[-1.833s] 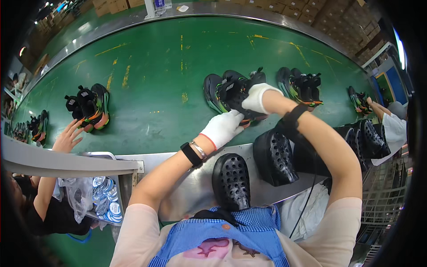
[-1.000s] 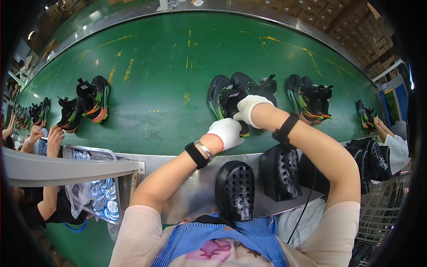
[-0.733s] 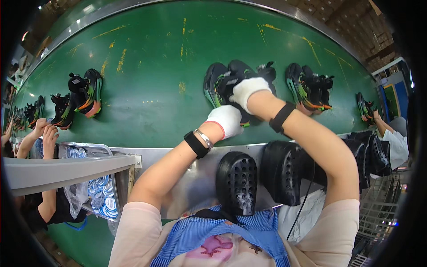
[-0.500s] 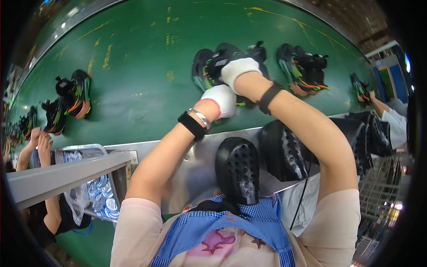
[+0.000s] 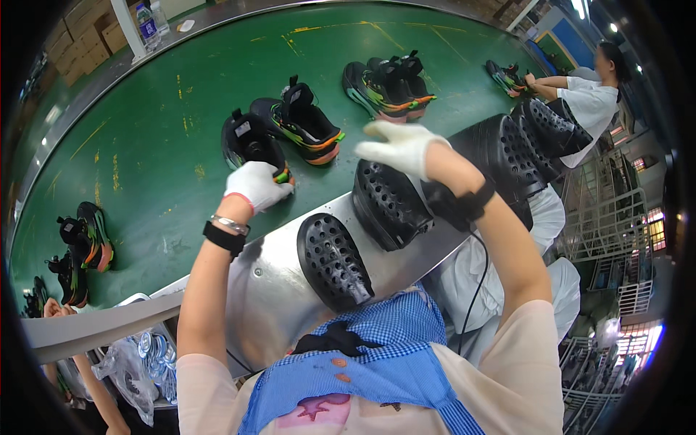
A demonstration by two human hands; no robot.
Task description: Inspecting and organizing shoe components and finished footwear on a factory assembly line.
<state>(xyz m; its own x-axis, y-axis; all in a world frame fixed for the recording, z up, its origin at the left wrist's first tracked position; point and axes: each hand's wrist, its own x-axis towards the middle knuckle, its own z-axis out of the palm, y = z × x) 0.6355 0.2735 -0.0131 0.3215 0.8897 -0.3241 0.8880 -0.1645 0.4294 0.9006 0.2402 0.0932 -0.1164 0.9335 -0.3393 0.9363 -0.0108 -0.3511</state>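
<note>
My left hand (image 5: 257, 185), in a white glove, is closed on the heel of a black sneaker (image 5: 254, 145) with green and orange trim on the green work surface (image 5: 156, 188). Just right of it stands another such sneaker (image 5: 304, 125), touched by neither hand. My right hand (image 5: 397, 147), also gloved, hovers with fingers stretched out and nothing in it. Below it is a black, shoe-toe-shaped block (image 5: 389, 203) dotted with round holes. A similar black block (image 5: 333, 261) lies nearer to me on the metal ledge (image 5: 264, 283).
More sneakers (image 5: 388, 87) stand beyond my right hand, others (image 5: 90, 235) at far left. Further black blocks (image 5: 507, 148) line the ledge at right. Co-workers sit at right (image 5: 591, 94) and lower left. A grey rail (image 5: 109, 322) crosses at left; bottles (image 5: 147, 27) stand far back.
My hands have moved apart; the right has come away from the sneakers with fingers spread. My left is now on a sneaker's heel. The whole view has turned rightward.
</note>
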